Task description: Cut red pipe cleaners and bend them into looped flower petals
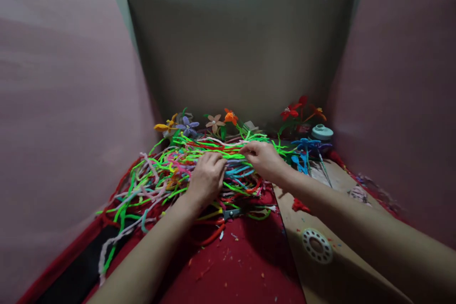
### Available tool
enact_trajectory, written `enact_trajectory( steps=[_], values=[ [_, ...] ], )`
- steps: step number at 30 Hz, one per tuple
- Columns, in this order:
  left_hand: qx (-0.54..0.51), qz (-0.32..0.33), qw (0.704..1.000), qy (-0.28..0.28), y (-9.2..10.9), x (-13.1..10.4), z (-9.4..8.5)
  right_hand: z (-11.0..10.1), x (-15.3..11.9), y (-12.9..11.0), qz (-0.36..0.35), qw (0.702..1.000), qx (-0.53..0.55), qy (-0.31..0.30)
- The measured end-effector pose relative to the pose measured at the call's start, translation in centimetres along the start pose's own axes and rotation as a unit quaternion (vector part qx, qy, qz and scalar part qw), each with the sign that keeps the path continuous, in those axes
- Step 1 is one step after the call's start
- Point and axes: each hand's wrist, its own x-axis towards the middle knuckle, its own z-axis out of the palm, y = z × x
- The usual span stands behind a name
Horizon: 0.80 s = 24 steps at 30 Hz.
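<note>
A big tangled heap of fuzzy pipe cleaners (pixel 160 166) in green, pink, red, blue and yellow lies in front of me. My left hand (pixel 208 175) rests on the middle of the heap, its fingers curled down; what lies under them is hidden. To its right, my right hand (pixel 265 159) has thumb and forefinger pinched together at the green pipe cleaners (pixel 231 156) on top. Below the hands, a dark grey tool (pixel 232 214), perhaps scissors, is partly covered by the heap.
Behind the heap stand pipe-cleaner flowers: purple (pixel 187 126), tan (pixel 214 123), orange (pixel 231 117) and red (pixel 290 112). A pale blue round object (pixel 322 132) and blue flowers (pixel 306 145) are at right. A white holed disc (pixel 317 246) lies on cardboard (pixel 295 228). Scraps litter the red cloth (pixel 245 266).
</note>
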Motion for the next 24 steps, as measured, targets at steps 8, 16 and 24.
enact_trajectory(
  steps=[8, 16, 24],
  values=[
    [0.013, -0.012, 1.0, 0.004, 0.2, -1.6, -0.1, 4.0, 2.7, -0.6, -0.004, 0.99, -0.134, -0.042],
    [-0.025, -0.035, 0.999, -0.025, -1.2, -1.2, 1.3, 2.6, 1.9, -0.3, -0.038, 0.987, -0.159, -0.008],
    [-0.04, -0.056, 0.997, -0.024, -1.6, -0.9, 1.9, -2.3, 3.4, 0.1, -0.013, 0.992, -0.113, 0.06]
  ],
)
